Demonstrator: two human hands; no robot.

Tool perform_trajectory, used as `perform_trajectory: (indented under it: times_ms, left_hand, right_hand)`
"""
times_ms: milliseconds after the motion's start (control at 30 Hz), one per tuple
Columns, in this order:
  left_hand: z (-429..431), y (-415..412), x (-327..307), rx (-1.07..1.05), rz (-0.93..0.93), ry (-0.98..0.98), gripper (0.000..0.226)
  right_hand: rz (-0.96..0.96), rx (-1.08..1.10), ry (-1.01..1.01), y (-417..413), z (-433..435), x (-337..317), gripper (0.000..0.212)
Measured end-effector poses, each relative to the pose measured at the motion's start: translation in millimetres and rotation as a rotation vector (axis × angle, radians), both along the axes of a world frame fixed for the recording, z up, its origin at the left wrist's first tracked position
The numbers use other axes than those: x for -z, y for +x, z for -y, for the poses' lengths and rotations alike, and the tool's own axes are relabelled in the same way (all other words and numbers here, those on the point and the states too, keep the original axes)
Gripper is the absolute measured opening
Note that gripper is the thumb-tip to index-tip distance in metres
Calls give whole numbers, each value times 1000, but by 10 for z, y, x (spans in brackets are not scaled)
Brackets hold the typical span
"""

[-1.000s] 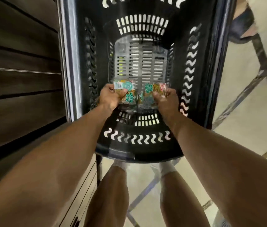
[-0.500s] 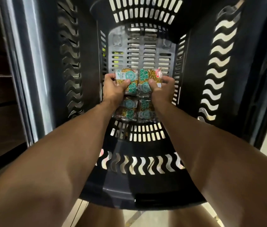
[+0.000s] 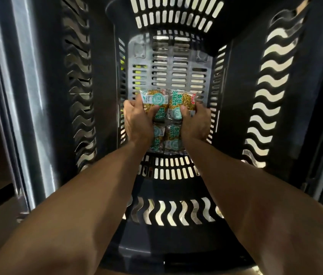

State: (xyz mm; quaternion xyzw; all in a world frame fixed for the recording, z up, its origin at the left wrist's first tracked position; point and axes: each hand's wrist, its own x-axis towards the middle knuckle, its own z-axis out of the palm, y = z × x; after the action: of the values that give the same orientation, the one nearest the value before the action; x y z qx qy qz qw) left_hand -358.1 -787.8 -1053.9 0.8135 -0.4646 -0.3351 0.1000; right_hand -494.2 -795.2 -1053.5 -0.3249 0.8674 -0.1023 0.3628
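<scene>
Centre of the frame: two bare arms reach down into a deep dark plastic basket (image 3: 236, 108) with wavy slots; the left hand (image 3: 138, 122) curls round a clear snack packet (image 3: 152, 101) of golden pieces with a teal label, thumb on top; the right hand (image 3: 196, 122) grips a matching packet (image 3: 183, 101) just beside it, edges touching; whether they rest on the grey slotted floor (image 3: 172, 64) I cannot tell; two more packets (image 3: 165, 139) lie flat between the wrists.
</scene>
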Motion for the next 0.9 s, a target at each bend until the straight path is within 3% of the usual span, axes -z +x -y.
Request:
perform_trajectory:
  times_ms: [100,267,433,533,667,900]
  left_hand:
    - [-21,-28,-2,-64,-30,-14,78]
    - [-28,-8,28,-117,-50,-60,60]
    - [-61,6,8,-61,3,-86,61]
    - [-8,49,-178,-57,-38,21,64]
    - [196,40,-814,-52,-33,161,74]
    - [529,8,-2670,145,64,169,69]
  right_hand:
    - [26,49,-35,-30,-8,-9,43]
    - [16,83,-68,4,-25,2,42]
    - [-14,61,-22,49,-24,-60,46]
    - [-40,-8,33,46,-14,-281,57]
    - [-17,-105,20,1,57,-935,71]
    - [-138,-561,-143,-83,409,-2840,63]
